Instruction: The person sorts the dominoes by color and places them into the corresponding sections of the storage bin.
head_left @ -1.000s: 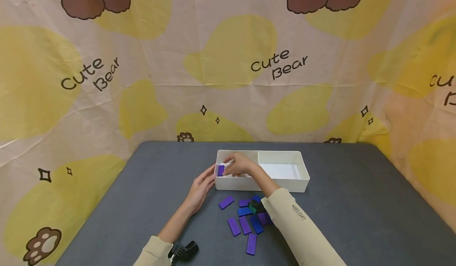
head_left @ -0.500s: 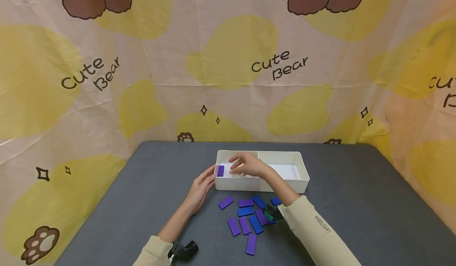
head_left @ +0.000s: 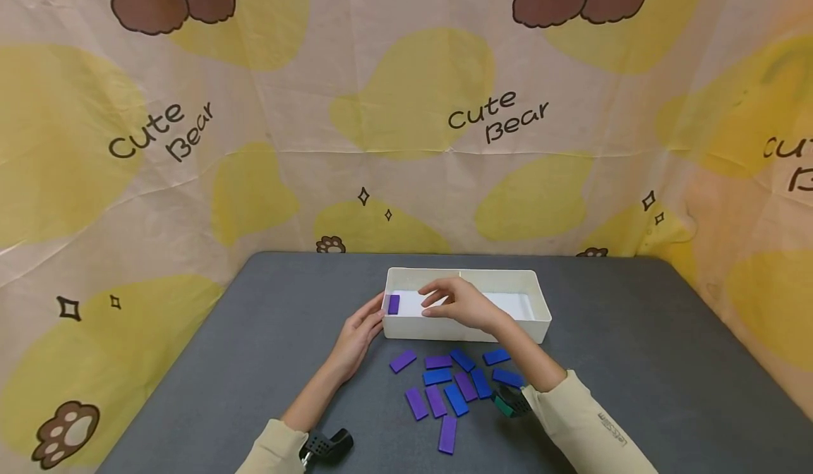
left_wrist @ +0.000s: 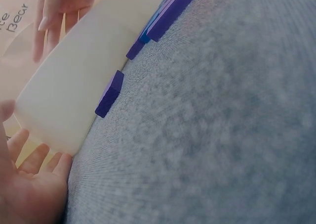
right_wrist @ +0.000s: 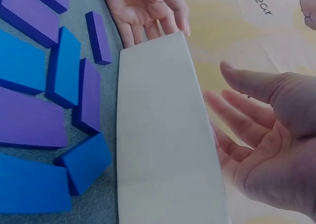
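Observation:
A white two-compartment box [head_left: 419,329] stands on the grey table. My left hand [head_left: 352,343] rests its extended fingers against the box's left end; the left wrist view shows this hand [left_wrist: 34,189] at the box corner. Over the left compartment hovers my right hand [head_left: 466,305], fingers loosely bent and apart, with nothing between them. In the right wrist view the thumb [right_wrist: 256,83] is spread from the fingers. One purple block [head_left: 394,305] lies inside the box against the left wall. Several purple blocks [head_left: 416,403] and blue blocks [head_left: 456,399] lie in front of the box.
Dark wrist devices [head_left: 327,447] sit on both wrists. The grey table [head_left: 305,290] ends at a yellow patterned cloth [head_left: 406,107] behind. A divider separates the box's two compartments, partly hidden behind the right hand.
My right hand has moved right, away from the purple block in the box, and its forearm uncovers more blue blocks on the table. The left hand stays in place.

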{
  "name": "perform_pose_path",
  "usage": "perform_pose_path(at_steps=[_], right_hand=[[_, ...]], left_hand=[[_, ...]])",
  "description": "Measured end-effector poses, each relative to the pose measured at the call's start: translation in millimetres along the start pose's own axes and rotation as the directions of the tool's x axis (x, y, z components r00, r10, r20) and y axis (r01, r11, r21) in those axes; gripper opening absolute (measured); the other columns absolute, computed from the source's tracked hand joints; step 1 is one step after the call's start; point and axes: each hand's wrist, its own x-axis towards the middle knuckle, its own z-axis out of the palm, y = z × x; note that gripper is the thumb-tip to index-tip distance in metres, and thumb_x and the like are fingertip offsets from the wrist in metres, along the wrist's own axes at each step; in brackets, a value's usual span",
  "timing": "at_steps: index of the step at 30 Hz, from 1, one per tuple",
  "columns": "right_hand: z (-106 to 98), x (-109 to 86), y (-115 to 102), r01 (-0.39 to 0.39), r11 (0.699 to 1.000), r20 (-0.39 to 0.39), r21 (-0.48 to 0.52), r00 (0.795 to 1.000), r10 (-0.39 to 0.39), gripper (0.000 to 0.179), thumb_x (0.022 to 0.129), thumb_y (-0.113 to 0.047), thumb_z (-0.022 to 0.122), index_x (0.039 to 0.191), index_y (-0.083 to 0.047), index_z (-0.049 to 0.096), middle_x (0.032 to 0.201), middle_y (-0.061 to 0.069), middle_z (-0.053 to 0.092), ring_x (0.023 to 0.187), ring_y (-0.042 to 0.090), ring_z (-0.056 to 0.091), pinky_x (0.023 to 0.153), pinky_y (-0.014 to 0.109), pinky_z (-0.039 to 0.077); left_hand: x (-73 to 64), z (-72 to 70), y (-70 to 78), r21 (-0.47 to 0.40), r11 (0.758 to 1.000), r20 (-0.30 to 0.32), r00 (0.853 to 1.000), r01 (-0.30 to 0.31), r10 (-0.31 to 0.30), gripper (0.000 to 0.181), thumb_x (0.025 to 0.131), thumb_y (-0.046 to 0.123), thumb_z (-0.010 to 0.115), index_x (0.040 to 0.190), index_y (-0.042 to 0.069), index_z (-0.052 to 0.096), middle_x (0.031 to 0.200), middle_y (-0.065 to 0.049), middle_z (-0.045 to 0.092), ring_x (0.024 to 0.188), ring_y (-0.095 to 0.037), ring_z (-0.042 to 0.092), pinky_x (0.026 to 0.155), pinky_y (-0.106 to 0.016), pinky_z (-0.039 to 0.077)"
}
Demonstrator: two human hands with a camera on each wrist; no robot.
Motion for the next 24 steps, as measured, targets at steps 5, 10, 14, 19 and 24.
perform_pose_path(at_steps=[5,10,14,19,24], right_hand=[[0,-11.6,-1,0.025,1.000,-0.073,-0.005,0.997,-0.025,0.038,0.098,-0.012,0.075,0.130,0.007,0.068,0.116,0.020,0.076,0.098,0.031,0.074,0.085,0.040,0.061],[-1,-24.3,-3,0.035,0.999,-0.145,0.016,0.989,-0.033,0.036,0.099,-0.012,0.074,0.129,0.006,0.069,0.118,0.022,0.075,0.103,0.032,0.072,0.090,0.042,0.061],[-2,-34.0,-3,0.051,0.998,-0.184,0.036,0.982,-0.043,0.035,0.099,-0.011,0.074,0.128,0.007,0.068,0.119,0.024,0.074,0.103,0.033,0.072,0.090,0.040,0.061],[-2,-44.3,-1,0.041,0.998,-0.197,0.057,0.980,-0.029,0.034,0.099,-0.011,0.074,0.128,0.006,0.068,0.119,0.025,0.074,0.101,0.031,0.072,0.086,0.031,0.059],[-2,-54.9,-1,0.047,0.994,-0.190,0.095,0.981,-0.028,0.032,0.099,-0.008,0.073,0.127,0.006,0.069,0.116,0.027,0.074,0.098,0.029,0.072,0.082,0.025,0.058]], left_hand=[[-0.3,-0.8,-0.6,0.011,1.000,0.001,1.000,0.003,-0.003,0.054,0.112,0.011,0.047,0.162,-0.005,0.034,0.168,-0.027,0.032,0.154,-0.039,0.033,0.119,-0.032,0.040],[0.1,-0.4,-0.3,0.005,1.000,-0.003,1.000,0.007,-0.007,0.054,0.112,0.011,0.048,0.162,-0.005,0.034,0.168,-0.026,0.033,0.154,-0.037,0.033,0.122,-0.038,0.037],[0.7,0.0,0.5,0.003,1.000,-0.008,1.000,0.015,-0.015,0.054,0.112,0.012,0.048,0.162,-0.004,0.035,0.168,-0.025,0.033,0.154,-0.036,0.034,0.124,-0.042,0.036],[0.5,-0.4,0.3,0.016,1.000,0.002,1.000,0.006,-0.006,0.054,0.113,0.013,0.047,0.162,-0.005,0.034,0.168,-0.026,0.032,0.154,-0.038,0.033,0.121,-0.035,0.040],[0.4,-0.3,0.4,0.001,1.000,0.009,1.000,0.005,-0.005,0.054,0.112,0.012,0.047,0.162,-0.005,0.033,0.168,-0.027,0.032,0.155,-0.038,0.032,0.120,-0.033,0.039]])
